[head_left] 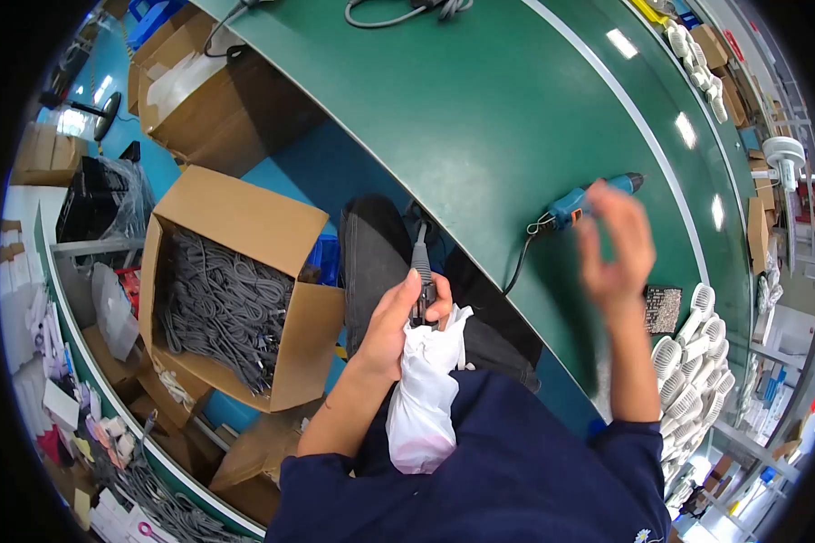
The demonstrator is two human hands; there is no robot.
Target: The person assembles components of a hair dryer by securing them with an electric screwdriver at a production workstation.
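My left hand [406, 312] is closed around the dark end of a handheld device, where a grey cord [420, 252] with a ribbed sleeve comes out. A crumpled white bag [423, 394] covers the rest of the device, so its kind is hidden. The bagged part rests against my dark blue shirt. My right hand [618, 240], blurred by motion, is over the green table with thumb and fingers apart. Its fingertips overlap a blue electric screwdriver [570, 207] that lies on the table with its black cable trailing to the table edge.
Left of my legs stands an open cardboard box [308, 348] full of bundled grey cords [222, 299]. White brush heads [693, 371] are heaped on the right of the green table [444, 109], beside a small tray of screws [663, 309]. Another grey cord [407, 14] lies at the far edge.
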